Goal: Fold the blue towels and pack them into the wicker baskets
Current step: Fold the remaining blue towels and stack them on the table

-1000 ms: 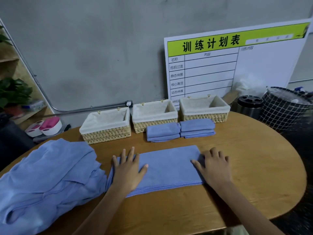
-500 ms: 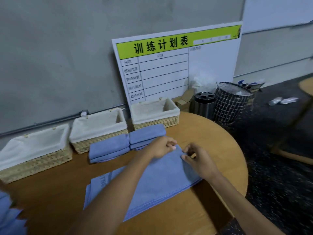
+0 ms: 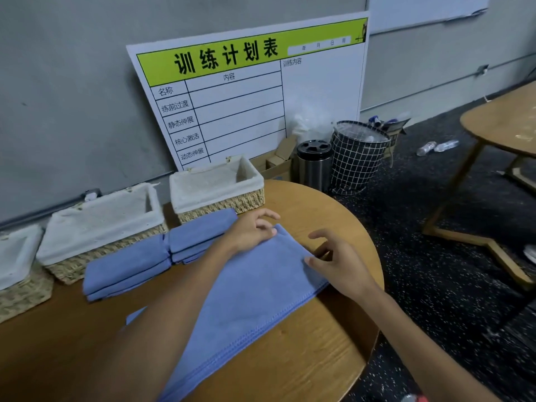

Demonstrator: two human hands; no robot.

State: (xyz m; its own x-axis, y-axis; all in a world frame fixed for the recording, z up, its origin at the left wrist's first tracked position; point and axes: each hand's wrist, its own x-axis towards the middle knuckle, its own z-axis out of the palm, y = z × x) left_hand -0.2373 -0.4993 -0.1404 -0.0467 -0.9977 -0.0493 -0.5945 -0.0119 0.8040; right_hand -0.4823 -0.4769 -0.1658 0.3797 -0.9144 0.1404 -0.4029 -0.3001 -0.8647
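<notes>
A half-folded blue towel [image 3: 249, 303] lies flat along the round wooden table [image 3: 313, 352]. My left hand [image 3: 253, 230] pinches its far right corner. My right hand [image 3: 338, 262] touches the towel's right edge just in front of that, thumb at the hem and fingers spread. Two folded blue towels [image 3: 127, 266] [image 3: 200, 233] lie side by side behind it. Behind those stand three white-lined wicker baskets, with nothing showing inside them: the right one [image 3: 217, 187], the middle one [image 3: 101, 224] and the left one [image 3: 17, 268], which is cut off by the frame.
A planning board [image 3: 252, 94] leans on the grey wall behind the baskets. On the floor to the right are a steel bin [image 3: 314, 163], a black grid-pattern bin [image 3: 358, 158] and cardboard boxes. Another wooden table [image 3: 504, 120] stands far right.
My hands left the flat towel's middle and went to its right end, where the left now pinches the far corner. My head turned right, so the loose towel pile left the view.
</notes>
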